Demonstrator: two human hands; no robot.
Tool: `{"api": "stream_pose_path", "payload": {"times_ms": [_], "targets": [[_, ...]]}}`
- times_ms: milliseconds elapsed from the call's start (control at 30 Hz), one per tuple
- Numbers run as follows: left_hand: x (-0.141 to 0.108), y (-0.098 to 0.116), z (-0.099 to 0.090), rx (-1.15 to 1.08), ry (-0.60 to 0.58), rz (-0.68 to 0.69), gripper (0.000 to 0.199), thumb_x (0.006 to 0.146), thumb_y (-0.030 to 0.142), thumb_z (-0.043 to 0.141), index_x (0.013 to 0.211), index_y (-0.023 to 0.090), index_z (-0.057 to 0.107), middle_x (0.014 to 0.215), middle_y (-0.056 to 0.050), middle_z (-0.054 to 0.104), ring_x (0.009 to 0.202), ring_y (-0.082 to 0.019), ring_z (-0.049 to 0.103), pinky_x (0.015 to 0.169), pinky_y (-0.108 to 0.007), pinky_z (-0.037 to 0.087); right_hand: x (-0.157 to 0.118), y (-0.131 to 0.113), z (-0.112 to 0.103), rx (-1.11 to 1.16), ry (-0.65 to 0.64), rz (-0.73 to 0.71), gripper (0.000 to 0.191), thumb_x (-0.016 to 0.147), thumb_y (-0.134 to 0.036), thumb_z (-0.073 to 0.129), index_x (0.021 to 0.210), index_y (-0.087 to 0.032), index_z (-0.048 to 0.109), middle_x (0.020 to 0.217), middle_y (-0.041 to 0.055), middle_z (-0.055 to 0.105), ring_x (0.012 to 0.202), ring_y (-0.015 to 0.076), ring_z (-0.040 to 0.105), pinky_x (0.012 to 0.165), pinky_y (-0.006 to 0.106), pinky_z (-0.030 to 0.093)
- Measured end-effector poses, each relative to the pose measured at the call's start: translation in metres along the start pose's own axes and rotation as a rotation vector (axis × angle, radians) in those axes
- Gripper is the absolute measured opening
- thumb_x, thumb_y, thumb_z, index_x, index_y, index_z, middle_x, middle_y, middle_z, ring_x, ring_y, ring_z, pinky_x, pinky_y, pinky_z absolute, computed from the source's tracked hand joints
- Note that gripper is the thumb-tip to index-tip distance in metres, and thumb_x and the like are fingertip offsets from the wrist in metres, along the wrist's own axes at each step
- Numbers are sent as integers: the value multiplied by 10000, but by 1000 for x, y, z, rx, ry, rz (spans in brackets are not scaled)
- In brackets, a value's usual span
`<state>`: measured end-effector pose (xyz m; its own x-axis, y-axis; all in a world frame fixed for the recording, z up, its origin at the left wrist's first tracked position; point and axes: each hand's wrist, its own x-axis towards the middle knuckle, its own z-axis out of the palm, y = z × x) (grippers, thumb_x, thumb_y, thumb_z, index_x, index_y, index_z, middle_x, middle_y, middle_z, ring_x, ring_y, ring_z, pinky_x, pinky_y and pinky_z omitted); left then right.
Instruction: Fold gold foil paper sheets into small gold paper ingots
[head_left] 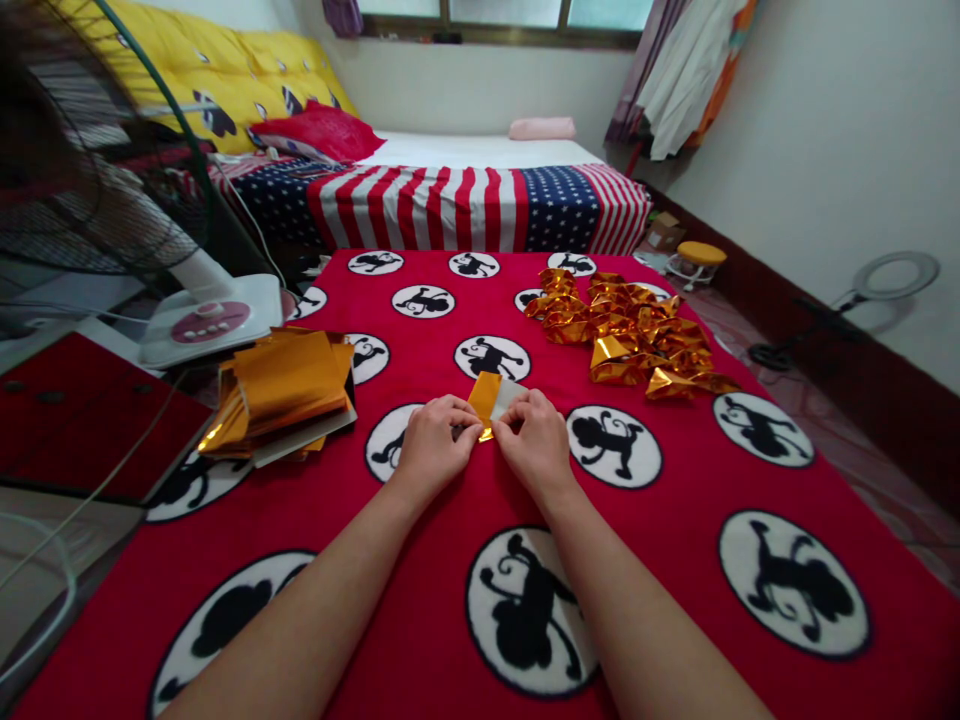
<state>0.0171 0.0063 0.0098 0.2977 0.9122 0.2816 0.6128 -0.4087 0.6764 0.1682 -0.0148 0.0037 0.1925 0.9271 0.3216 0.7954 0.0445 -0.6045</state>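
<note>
Between my two hands is a partly folded sheet of gold foil paper (486,393), gold on one side and pale grey on the other. My left hand (441,438) pinches its lower left edge. On the lower right edge, my right hand (534,440) pinches the same sheet, thumb and fingers together. Both hands rest close to the red cloth with black monkey figures. A stack of flat gold foil sheets (289,385) lies to the left of my left hand. Beyond my right hand sits a heap of folded gold foil pieces (630,325).
The red monkey-print cloth (420,620) covers the surface before me. A fan (202,310) stands at the left, beside a dark red panel (82,415). Behind is a bed with a striped, starred cover (435,205). A yellow stool (701,254) and ring light (896,275) are at the right.
</note>
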Motion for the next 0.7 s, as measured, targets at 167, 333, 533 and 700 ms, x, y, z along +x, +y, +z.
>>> {"api": "stream_pose_path", "payload": {"times_ms": [167,333,533,700], "targets": [[0,0,1,8,7,2,129,792,175,647,710,199,744,864,-31,708,814,-164,635,779,-297,499,0,0,0,-3,3,-4,175,739,-161,653,576,-192,598,815,27,599,775,167,565,698,293,402],[0,0,2,0,21,8,62,759,214,706,709,213,743,863,-25,705,819,-168,637,774,-300,501,0,2,2,-7,10,-5,178,736,-154,649,572,-194,596,818,29,605,786,171,569,707,295,410],[-1,0,4,-2,25,6,48,744,195,731,701,216,733,862,-19,701,827,-171,635,784,-312,497,0,2,2,-7,13,-12,171,737,-152,644,578,-196,597,811,32,601,777,170,565,703,290,410],[-1,0,3,3,22,17,48,735,181,738,700,209,719,862,-15,703,836,-173,630,796,-314,488,0,1,1,-5,4,1,180,738,-163,657,574,-194,590,812,29,595,774,165,561,699,285,401]]}}
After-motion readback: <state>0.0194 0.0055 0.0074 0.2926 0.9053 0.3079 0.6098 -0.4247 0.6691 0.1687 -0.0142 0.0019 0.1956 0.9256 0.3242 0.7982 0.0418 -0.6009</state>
